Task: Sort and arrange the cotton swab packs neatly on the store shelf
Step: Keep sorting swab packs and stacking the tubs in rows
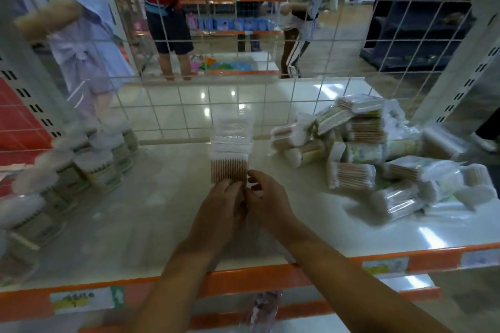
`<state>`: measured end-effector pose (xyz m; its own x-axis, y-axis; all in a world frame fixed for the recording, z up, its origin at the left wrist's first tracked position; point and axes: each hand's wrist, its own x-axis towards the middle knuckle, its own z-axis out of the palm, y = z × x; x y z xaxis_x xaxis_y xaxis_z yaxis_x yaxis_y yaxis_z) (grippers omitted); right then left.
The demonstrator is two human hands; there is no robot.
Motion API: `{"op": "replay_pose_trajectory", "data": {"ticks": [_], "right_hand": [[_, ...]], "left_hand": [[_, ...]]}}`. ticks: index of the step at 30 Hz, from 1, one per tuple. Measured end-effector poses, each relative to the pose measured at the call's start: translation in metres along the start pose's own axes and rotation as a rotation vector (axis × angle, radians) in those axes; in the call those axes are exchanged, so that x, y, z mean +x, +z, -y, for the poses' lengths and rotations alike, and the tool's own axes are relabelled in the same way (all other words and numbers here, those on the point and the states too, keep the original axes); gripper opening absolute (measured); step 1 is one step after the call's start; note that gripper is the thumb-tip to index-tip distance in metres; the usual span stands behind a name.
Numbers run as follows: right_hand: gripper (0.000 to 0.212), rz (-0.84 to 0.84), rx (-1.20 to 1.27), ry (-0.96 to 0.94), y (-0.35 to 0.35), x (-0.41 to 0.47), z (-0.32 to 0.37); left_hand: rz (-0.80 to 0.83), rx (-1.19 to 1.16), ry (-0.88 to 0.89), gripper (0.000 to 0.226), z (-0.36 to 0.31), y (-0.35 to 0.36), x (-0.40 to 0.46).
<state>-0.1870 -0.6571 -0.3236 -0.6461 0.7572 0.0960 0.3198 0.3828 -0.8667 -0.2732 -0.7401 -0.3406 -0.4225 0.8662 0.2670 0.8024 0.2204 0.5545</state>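
Nearest, orange-edged white shelf [270, 273], glossy, with three paper price labels along its front lip. Above its middle, left hand [220, 204] and right hand [263, 197], side by side, fingers curled and pinching the near end of one swab pack [230, 154]: flat clear plastic, brown wooden sticks in a row, white cotton tips. Right, loose heap of packs [378, 149], crinkly, too jumbled to count. Left, round tubs [94, 159], blurred. Behind, white wire grid [243, 105].

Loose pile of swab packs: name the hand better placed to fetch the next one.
Right. The right hand lies nearer the loose pile on the shelf's right; the left hand steadies the held pack.
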Motion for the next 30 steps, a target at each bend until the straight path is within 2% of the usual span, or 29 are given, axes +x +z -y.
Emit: {"op": "replay_pose_trajectory", "data": {"ticks": [7, 13, 16, 17, 20, 21, 24, 30], "right_hand": [[0.048, -0.013, 0.005, 0.021, 0.003, -0.001, -0.012], [0.049, -0.042, -0.048, 0.025, 0.003, 0.002, -0.014], [0.045, -0.062, -0.06, -0.01, 0.004, 0.003, -0.006], [0.041, -0.079, -0.048, -0.026, 0.005, 0.003, -0.002], [0.032, -0.11, -0.017, -0.05, 0.01, 0.01, 0.006], [0.031, -0.111, -0.016, -0.043, 0.013, 0.014, 0.007], [0.036, -0.098, -0.04, 0.0, 0.02, 0.023, 0.006], [0.044, -0.123, -0.074, 0.069, 0.019, 0.027, 0.004]], "left_hand": [[0.054, 0.006, 0.065, 0.035, 0.007, 0.002, 0.009], [-0.16, 0.127, -0.028, 0.005, 0.017, -0.015, 0.007], [-0.229, 0.146, -0.136, 0.006, 0.026, -0.029, 0.013], [-0.238, 0.124, -0.184, 0.013, 0.027, -0.032, 0.016], [-0.087, 0.004, -0.342, 0.054, 0.032, -0.037, 0.028], [-0.016, -0.047, -0.35, 0.059, 0.033, -0.037, 0.032], [0.085, -0.099, -0.252, 0.045, 0.034, -0.035, 0.039], [0.03, -0.088, -0.226, 0.036, 0.027, -0.029, 0.039]]}}
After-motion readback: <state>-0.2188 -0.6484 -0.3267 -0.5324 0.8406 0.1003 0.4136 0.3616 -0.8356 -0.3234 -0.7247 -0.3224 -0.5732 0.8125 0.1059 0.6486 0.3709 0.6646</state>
